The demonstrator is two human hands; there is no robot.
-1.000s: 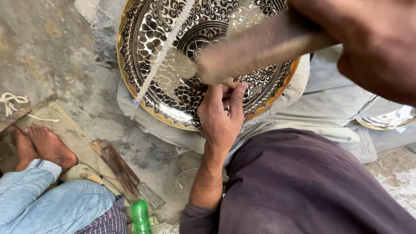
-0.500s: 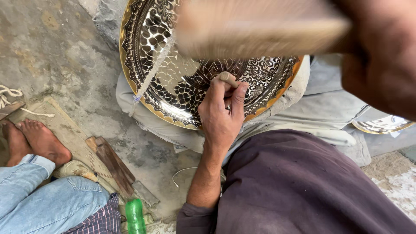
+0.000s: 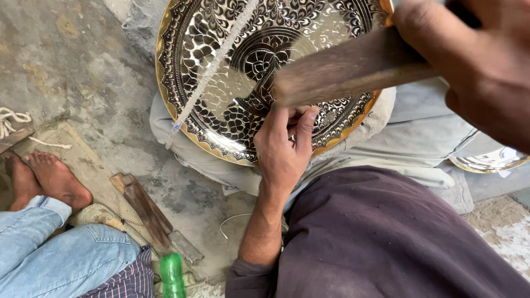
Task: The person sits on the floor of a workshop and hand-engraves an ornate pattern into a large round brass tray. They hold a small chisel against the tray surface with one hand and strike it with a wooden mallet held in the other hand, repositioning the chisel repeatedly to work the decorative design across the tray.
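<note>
Right hand grip: the right hand (image 3: pixel 486 66) is wrapped shut around the end of a wooden mallet (image 3: pixel 353 69), at the upper right corner of the view; the fingers themselves are too close and blurred to separate.
Mallet: its broad brown head lies raised over the plate, tilted down toward the left, blurred; whether it touches the plate cannot be told.
Left hand grip: the left hand (image 3: pixel 284 146) has its fingers curled together and pressed down at the plate's lower edge; what is pinched under the fingertips is hidden.
Plate: a large round engraved plate (image 3: pixel 221 83), silver and black pattern with a gold scalloped rim, rests tilted on a pale cloth-covered cushion (image 3: pixel 408 138) at the person's lap.
Plate surface: a pale straight streak runs slantwise across its left half, from the top edge to the lower left rim.
Lap: dark maroon cloth (image 3: pixel 397 237) fills the lower right.
Floor, left: rough concrete (image 3: pixel 72 60); wooden sticks (image 3: pixel 146 212) lie just beside a woven mat.
Second person: bare feet (image 3: pixel 47 179) and blue jeans (image 3: pixel 61 259) at the lower left corner.
Bottle: a green bottle top (image 3: pixel 172 275) at the bottom edge.
Right edge: part of another shiny plate (image 3: pixel 488 161).
</note>
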